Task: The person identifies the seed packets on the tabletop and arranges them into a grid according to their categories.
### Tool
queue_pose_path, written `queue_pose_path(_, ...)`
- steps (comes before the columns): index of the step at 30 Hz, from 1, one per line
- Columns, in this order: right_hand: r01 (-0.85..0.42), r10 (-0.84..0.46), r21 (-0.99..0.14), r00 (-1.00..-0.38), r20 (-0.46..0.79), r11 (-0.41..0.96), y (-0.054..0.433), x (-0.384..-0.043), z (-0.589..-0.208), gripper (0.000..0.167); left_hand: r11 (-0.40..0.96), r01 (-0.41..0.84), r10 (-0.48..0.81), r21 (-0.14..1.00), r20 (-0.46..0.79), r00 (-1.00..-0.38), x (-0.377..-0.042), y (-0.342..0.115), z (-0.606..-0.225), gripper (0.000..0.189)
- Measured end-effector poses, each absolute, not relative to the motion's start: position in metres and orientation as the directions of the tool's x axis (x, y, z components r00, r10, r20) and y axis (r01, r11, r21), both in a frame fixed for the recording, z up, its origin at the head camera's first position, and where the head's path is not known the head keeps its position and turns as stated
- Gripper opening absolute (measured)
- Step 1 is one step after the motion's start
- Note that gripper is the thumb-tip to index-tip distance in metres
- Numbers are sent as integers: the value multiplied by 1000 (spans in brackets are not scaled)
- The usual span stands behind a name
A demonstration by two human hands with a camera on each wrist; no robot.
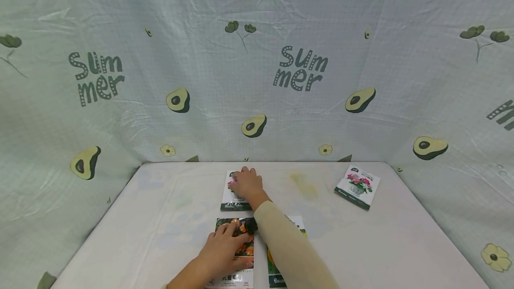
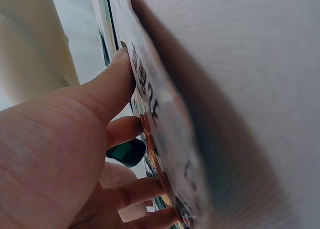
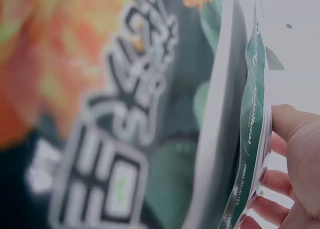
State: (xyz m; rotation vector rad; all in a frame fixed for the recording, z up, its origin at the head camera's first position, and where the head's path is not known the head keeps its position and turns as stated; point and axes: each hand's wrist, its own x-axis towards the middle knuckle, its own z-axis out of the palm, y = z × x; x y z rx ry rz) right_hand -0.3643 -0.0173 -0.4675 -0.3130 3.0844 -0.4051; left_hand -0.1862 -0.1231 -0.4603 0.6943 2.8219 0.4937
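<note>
My left hand rests on a flower seed packet with orange blooms, near the front of the table. In the left wrist view its thumb and spread fingertips lie against the packet's printed face. Farther back, my right hand touches a white seed packet with pink flowers and a green bottom band, covering part of its picture. The right wrist view shows those fingers on the packet's face, beside its green band. Both packets lie flat, one behind the other.
A packet with yellow flowers lies right of the orange one, partly hidden by my right sleeve. Another white packet with pink flowers lies tilted at the back right. A cloth with avocado prints hangs behind the white table.
</note>
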Motion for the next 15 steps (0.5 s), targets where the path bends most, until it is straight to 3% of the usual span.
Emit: queue_pose_path(15, -171, -175, -236, -985, 6, 957, -24, -363, -466, 49, 831, 417, 480, 367, -97, -872, -186, -124, -460, 56)
